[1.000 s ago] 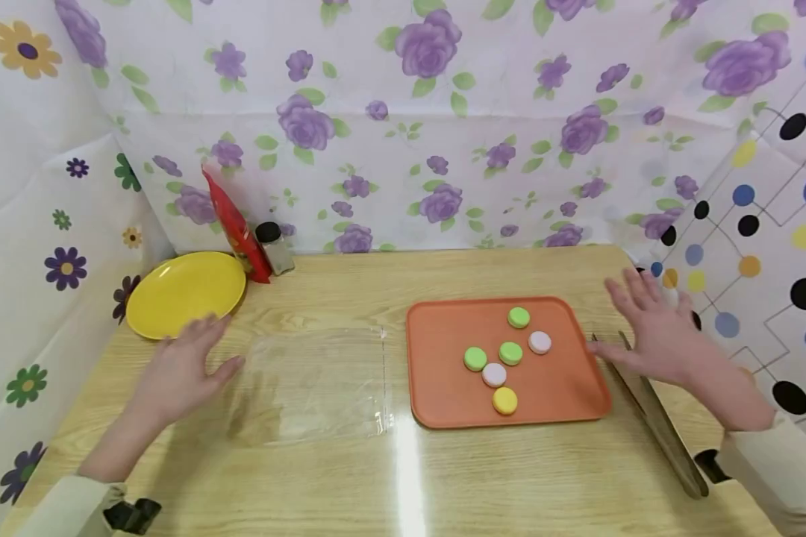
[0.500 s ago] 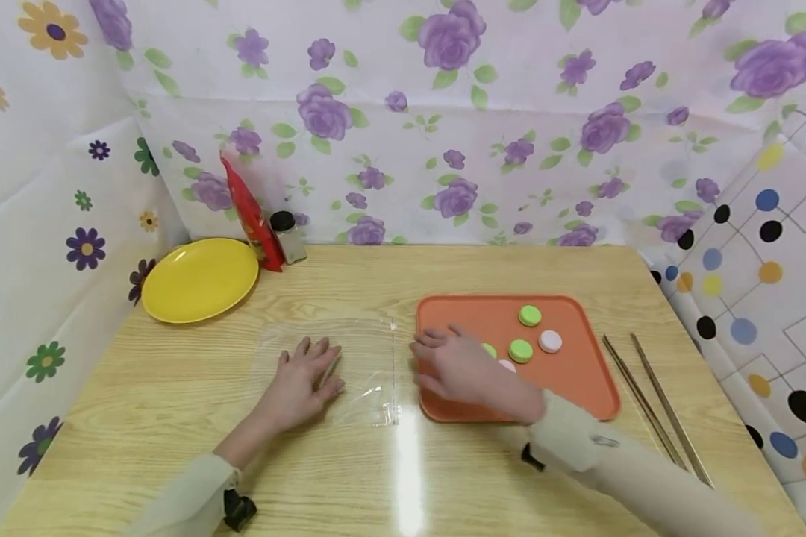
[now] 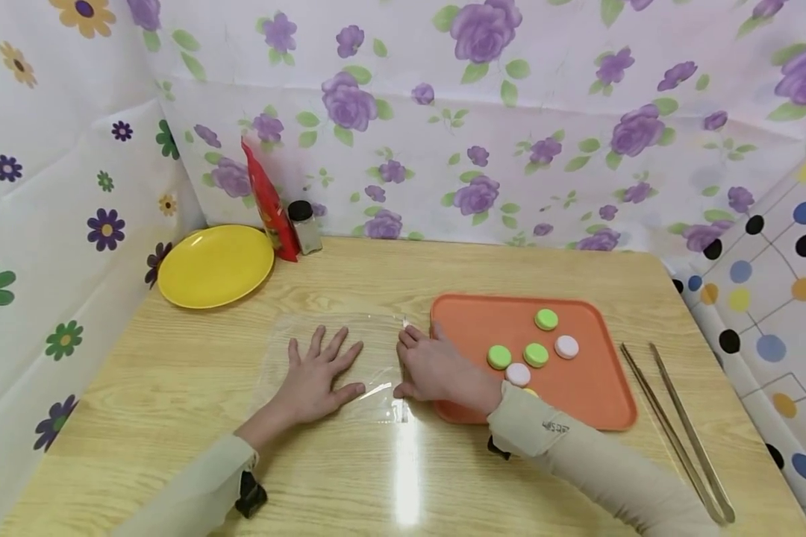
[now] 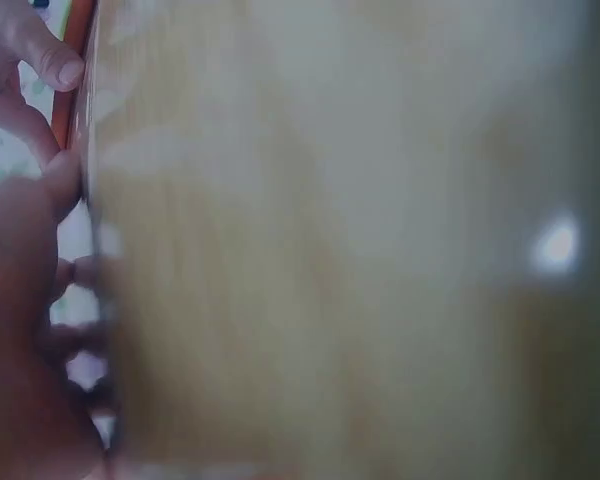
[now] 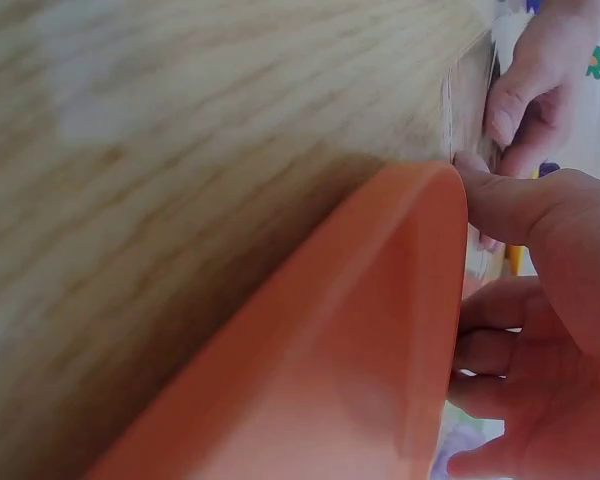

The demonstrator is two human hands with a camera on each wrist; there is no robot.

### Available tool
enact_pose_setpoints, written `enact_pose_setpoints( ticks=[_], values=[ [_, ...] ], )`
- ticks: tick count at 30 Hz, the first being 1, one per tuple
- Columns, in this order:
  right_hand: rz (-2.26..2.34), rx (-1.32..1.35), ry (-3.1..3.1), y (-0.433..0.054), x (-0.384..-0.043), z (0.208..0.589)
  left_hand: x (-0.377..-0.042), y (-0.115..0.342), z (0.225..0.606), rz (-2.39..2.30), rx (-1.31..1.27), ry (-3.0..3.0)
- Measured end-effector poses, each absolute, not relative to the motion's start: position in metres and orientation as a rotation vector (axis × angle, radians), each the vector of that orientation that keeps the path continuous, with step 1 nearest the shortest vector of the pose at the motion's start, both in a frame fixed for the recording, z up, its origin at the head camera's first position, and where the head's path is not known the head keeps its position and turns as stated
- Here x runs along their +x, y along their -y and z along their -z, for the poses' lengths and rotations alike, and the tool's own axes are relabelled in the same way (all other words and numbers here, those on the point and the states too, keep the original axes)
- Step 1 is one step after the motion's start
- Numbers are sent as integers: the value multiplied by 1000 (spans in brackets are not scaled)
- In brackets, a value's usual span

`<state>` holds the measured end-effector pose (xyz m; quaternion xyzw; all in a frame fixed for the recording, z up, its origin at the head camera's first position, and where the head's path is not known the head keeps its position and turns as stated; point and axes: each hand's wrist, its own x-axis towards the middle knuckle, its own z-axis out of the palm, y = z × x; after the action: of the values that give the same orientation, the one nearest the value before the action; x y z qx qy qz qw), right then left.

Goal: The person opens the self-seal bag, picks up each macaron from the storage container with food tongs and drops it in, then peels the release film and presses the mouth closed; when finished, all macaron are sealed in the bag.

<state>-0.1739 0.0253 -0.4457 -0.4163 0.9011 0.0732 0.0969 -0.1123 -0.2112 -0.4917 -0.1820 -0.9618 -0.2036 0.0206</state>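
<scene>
A clear plastic bag [image 3: 383, 339] lies flat on the wooden table. On top of it rests my left hand [image 3: 312, 384], palm down with its fingers spread. At the bag's right edge, my right hand [image 3: 436, 365] touches down with fingertips and thumb apart, its wrist over the tray's left side. The orange tray [image 3: 598, 388] holds green macarons [image 3: 536, 354], pale pink macarons [image 3: 567, 347] and a yellow macaron [image 3: 530, 392] mostly hidden by my right sleeve. In the right wrist view, the thumb and loosely bent fingers of my right hand show beside the tray corner.
Metal tongs [image 3: 692, 432] lie right of the tray. At the back left are a yellow plate [image 3: 215, 267], a red packet [image 3: 269, 205] and a black-capped jar [image 3: 305, 227]. Patterned cloth [image 3: 416, 149] hangs behind the table and at both sides.
Both hands have come down from above the table and inward: the left onto the bag, the right from near the tongs, across the tray, to the bag's edge. The camera view shifted slightly.
</scene>
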Motion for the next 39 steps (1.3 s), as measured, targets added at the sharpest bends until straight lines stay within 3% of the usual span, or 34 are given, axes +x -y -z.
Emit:
enact_pose_setpoints(
  ticks=[18, 39],
  values=[
    [-199, -1165, -2661, -21, -175, 442, -119, 202, 492, 871, -267, 2812],
    [-183, -1148, -2645, -21, -174, 444, -118, 189, 508, 1083, -248, 2477]
  ],
)
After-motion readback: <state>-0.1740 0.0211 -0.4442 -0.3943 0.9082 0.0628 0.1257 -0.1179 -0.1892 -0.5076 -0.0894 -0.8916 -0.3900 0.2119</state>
